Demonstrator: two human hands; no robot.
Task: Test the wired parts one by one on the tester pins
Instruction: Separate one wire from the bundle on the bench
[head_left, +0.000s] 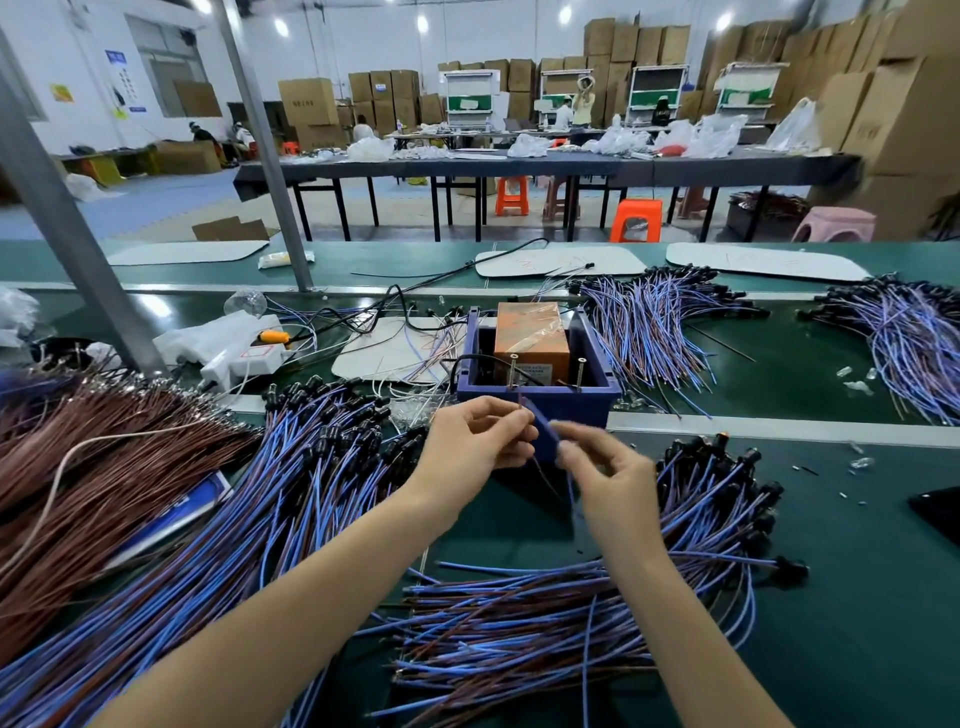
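Two bare hands met just in front of a blue tester box (571, 402) on the green surface (857, 597). The left hand (475, 441) pinched one wired part (544, 434) between its fingers (506, 415). The right hand (605, 465), blurred, gripped the same part's blue lead. The part hung just below the two upright tester pins (514, 370).

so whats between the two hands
In the head view, one wired part, its brown and blue leads pinched by the left hand and right hand, in front of the blue tester box.
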